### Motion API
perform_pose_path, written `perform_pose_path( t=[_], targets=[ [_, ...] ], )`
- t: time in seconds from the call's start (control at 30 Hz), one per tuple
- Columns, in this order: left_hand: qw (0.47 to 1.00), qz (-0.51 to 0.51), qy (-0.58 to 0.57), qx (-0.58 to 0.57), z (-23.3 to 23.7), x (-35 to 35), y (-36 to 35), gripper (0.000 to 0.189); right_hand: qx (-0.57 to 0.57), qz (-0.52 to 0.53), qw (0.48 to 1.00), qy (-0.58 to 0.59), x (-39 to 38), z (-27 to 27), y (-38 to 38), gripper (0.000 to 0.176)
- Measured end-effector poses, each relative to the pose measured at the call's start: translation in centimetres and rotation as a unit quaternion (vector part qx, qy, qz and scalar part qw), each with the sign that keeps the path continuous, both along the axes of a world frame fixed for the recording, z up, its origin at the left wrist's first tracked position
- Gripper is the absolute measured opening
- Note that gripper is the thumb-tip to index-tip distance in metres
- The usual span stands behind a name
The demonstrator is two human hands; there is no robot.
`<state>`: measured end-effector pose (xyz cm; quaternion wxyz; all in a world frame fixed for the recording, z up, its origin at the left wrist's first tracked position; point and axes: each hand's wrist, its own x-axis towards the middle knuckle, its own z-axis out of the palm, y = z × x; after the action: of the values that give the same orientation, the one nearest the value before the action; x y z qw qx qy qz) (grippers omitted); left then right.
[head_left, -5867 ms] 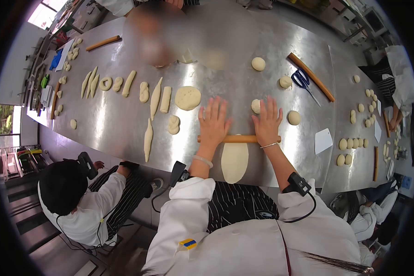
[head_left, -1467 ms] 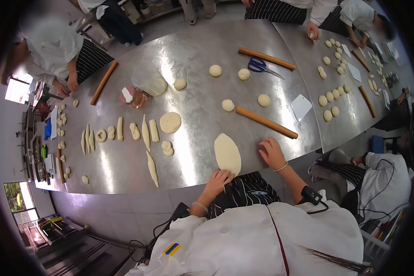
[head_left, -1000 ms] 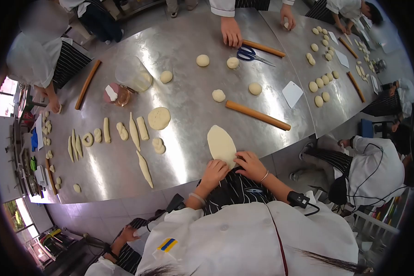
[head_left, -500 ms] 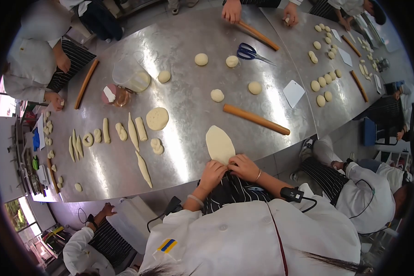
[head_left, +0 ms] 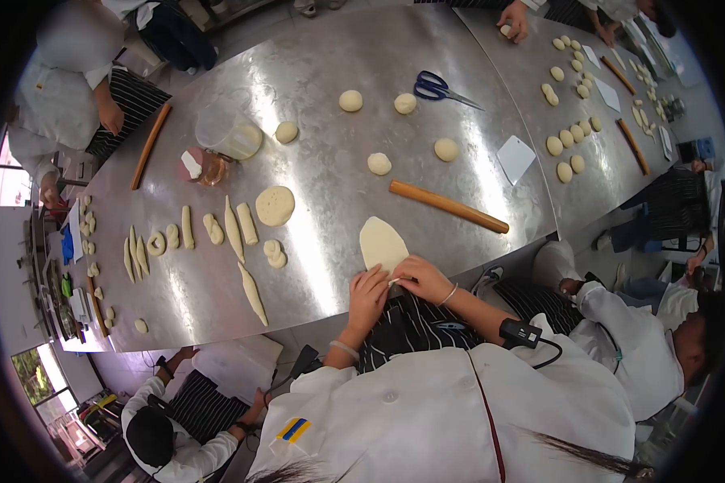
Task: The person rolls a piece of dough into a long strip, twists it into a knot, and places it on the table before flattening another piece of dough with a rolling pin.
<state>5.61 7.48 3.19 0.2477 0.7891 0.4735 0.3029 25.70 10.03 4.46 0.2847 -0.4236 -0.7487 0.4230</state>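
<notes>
A flat oval sheet of dough (head_left: 383, 243) lies at the near edge of the steel table, its rounded end pointing away from me. My left hand (head_left: 368, 294) is closed on the left of its near edge, fingers bent over it. On the other side, my right hand (head_left: 424, 279) pinches the same edge, where a small curled bit of dough shows between the hands. Beyond the sheet a wooden rolling pin (head_left: 449, 207) rests diagonally. Round dough balls (head_left: 445, 150) sit farther back, and a round flattened dough piece (head_left: 275, 206) lies to the left.
Shaped dough pieces (head_left: 234, 229) line the left side near a plastic jug (head_left: 232, 138) and a jar (head_left: 205, 167). Blue-handled scissors (head_left: 435, 86) and a white scraper (head_left: 515, 159) lie at the back right. Co-workers surround the steel table (head_left: 322, 60).
My right hand has shifted slightly up and its fingers now pinch the dough's near edge. At the far side, a co-worker's hand has left the rolling pin there, which is out of view.
</notes>
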Motion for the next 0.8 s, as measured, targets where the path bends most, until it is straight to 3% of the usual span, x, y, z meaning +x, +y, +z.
perform_pose_path(
  t=[0.17,0.23,0.27,0.47,0.53,0.57,0.63,0.67,0.73,0.8],
  targets=[
    [0.995,0.056,-0.071,-0.048,0.9,-0.1,0.6,0.015,-0.043,0.001,0.999,0.004,-0.3,0.9,1.2,0.028],
    [0.973,0.088,-0.074,-0.201,1.8,-0.1,0.7,0.015,-0.013,0.02,1.0,-0.004,-0.1,1.3,1.1,0.033],
    [0.973,0.09,-0.074,-0.2,2.3,0.0,0.9,0.015,0.015,0.038,0.999,-0.013,-0.1,1.4,1.0,0.039],
    [0.935,0.139,-0.133,-0.297,3.1,0.3,1.9,0.018,0.014,0.0,0.998,-0.059,-0.8,-0.1,0.3,0.029],
    [0.904,0.123,-0.212,-0.35,3.3,0.0,2.4,0.027,-0.008,-0.01,0.999,-0.037,-1.1,-0.8,1.0,0.024],
    [0.905,0.123,-0.211,-0.349,3.5,-0.3,2.6,0.027,-0.032,-0.022,0.999,-0.014,-1.1,-1.0,1.3,0.02],
    [0.98,0.049,-0.115,-0.154,3.9,-1.1,3.1,0.042,-0.048,-0.032,0.998,-0.001,-1.0,-1.0,1.9,0.019],
    [0.98,0.048,-0.116,-0.153,3.5,-1.4,3.1,0.042,-0.066,-0.041,0.997,0.011,-0.9,-0.9,2.2,0.019],
    [0.994,-0.058,0.026,-0.093,2.0,-1.9,2.6,0.041,-0.114,-0.041,0.993,0.002,-0.5,-0.4,2.8,0.019],
    [0.995,-0.057,0.033,-0.072,0.6,-1.9,2.4,0.037,-0.162,-0.041,0.986,-0.008,-0.3,-0.3,3.3,0.019]
  ],
)
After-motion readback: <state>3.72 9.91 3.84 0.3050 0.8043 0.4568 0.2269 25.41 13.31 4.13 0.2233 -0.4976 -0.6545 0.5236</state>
